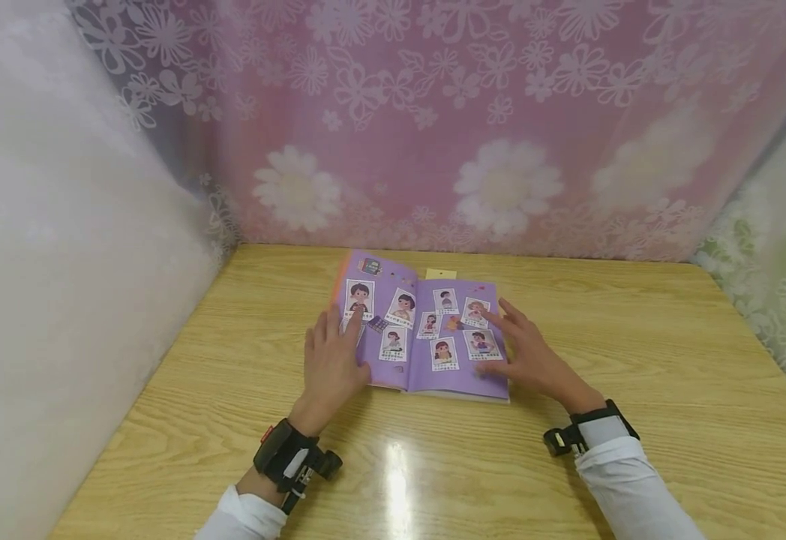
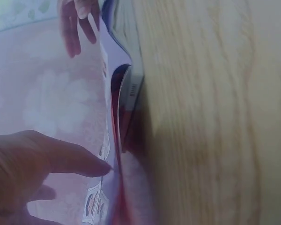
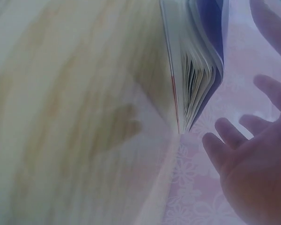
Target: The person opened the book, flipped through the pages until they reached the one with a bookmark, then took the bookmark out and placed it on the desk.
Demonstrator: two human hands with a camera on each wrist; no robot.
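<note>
An open book [image 1: 427, 375] with purple pages lies on the wooden table, its pages printed with small framed cartoon portraits and captions. On the left page my left hand [image 1: 332, 360] rests with fingers extended, covering part of the pictures. In the left wrist view the thumb [image 2: 79, 159] touches the page near its lower edge. My right hand [image 1: 531, 352] hovers at the right page's outer edge, fingers spread and holding nothing. The right wrist view shows the thick stack of page edges [image 3: 196, 89] beside the spread fingers [image 3: 229, 133].
A small yellow tab [image 1: 441, 274] sticks out past the book's top edge. Behind the wooden table [image 1: 636, 337] hangs a pink floral curtain [image 1: 406, 165], with a pale curtain [image 1: 62, 262] along the left side. Each wrist wears a black strapped camera.
</note>
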